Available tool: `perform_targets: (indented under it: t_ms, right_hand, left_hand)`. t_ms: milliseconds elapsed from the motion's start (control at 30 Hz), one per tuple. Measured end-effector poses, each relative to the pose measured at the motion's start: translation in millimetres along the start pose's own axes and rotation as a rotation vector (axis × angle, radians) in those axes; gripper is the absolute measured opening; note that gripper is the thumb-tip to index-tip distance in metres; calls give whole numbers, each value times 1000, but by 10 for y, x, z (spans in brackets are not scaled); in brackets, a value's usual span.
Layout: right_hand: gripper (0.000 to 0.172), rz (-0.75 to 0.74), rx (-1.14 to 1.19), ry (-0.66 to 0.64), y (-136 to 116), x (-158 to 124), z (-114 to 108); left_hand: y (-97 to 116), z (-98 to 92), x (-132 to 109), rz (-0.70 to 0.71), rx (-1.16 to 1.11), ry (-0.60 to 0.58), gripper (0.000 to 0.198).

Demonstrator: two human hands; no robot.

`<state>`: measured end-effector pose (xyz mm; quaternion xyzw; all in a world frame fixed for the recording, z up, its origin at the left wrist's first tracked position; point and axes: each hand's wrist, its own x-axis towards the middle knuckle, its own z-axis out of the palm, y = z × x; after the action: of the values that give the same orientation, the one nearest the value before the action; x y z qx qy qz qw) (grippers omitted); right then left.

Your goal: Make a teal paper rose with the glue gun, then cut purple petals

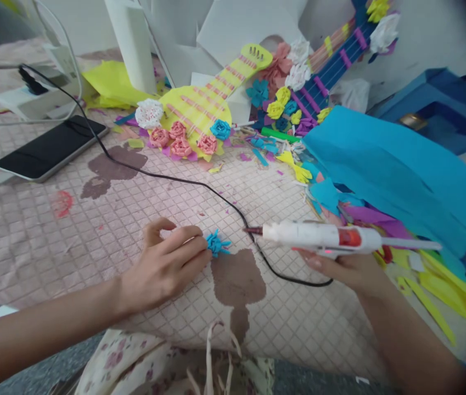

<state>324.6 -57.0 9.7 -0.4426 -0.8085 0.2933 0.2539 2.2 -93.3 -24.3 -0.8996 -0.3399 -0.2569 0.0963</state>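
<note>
Left hand (170,266): palm down, fingers bent and gathered, tips touching a blue paper flower (217,243) on the quilted cloth (167,206). My thumb is hidden, so I can't tell whether I'm pinching it. Right hand (346,269): closed around the handle of a white glue gun (307,235), held level, brown nozzle pointing at the flower, apart from it.

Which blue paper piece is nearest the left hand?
The small spiky piece at the left hand; the large blue sheet and the blue flower on the yellow guitar lie farther off.
</note>
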Motion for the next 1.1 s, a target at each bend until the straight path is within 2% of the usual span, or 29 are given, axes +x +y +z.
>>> perform_targets:
  t_ms: [100, 233, 400, 800, 1100]
  right_hand:
    - [13, -111, 61, -211, -242, 30, 43]
    - [12, -133, -5, -298, -423, 102, 103]
    - [10, -111, -59, -313, -411, 121, 163]
    - [12, -78, -86, -356, -356, 158, 230]
    - [17, -103, -93, -365, -331, 165, 258]
  left_hand:
    - [-4, 11, -11, 8, -1, 10, 19]
    - [-11, 14, -21, 22, -1, 29, 21]
    - [-26, -17, -23, 32, -15, -6, 20]
    - [-3, 70, -77, -3, 30, 50, 22]
    - [5, 59, -37, 11, 84, 74, 29]
